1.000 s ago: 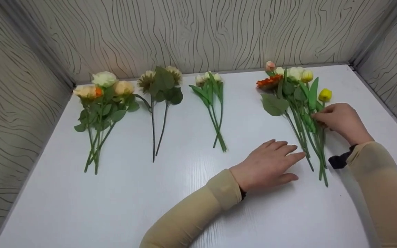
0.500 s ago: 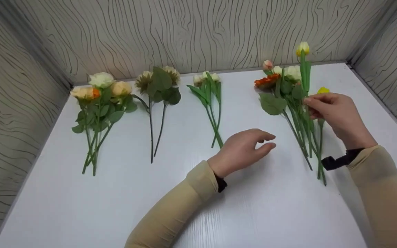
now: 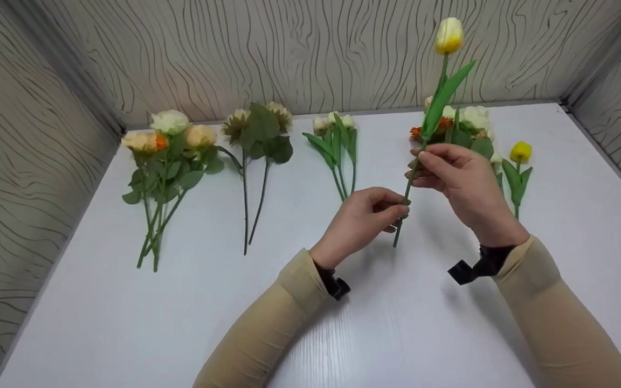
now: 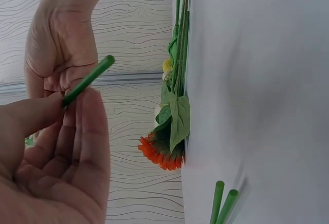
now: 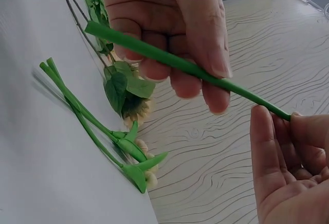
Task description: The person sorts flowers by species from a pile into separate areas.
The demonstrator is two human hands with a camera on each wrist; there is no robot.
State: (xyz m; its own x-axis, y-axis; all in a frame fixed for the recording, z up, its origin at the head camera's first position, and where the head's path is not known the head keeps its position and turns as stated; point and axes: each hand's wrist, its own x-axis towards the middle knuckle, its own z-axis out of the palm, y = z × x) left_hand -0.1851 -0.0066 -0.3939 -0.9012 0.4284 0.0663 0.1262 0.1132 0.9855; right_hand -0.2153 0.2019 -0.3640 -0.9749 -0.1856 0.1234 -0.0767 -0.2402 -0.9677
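Observation:
A white-and-yellow tulip (image 3: 449, 36) is held up off the table, bloom at the top and stem slanting down. My right hand (image 3: 464, 186) pinches its stem just below the long green leaf. Lower on the same stem, my left hand (image 3: 361, 221) pinches with thumb and fingers, and the cut end sticks out beneath. The right wrist view shows the green stem (image 5: 154, 53) running between both hands. Behind the right hand lies a mixed bunch with an orange flower (image 4: 162, 149), partly hidden. A yellow tulip (image 3: 521, 152) lies right of it.
On the white table (image 3: 127, 323), white tulips (image 3: 335, 140) lie in the middle, partly behind my left hand. Two large-leaved stems (image 3: 259, 134) lie left of them, and a rose bunch (image 3: 162, 156) farther left. Patterned walls (image 3: 289, 54) rise around the table.
My right hand has lifted the white-and-yellow tulip out of the right bunch and carried it left and up. My left hand, earlier open over the table, now grips the lower stem.

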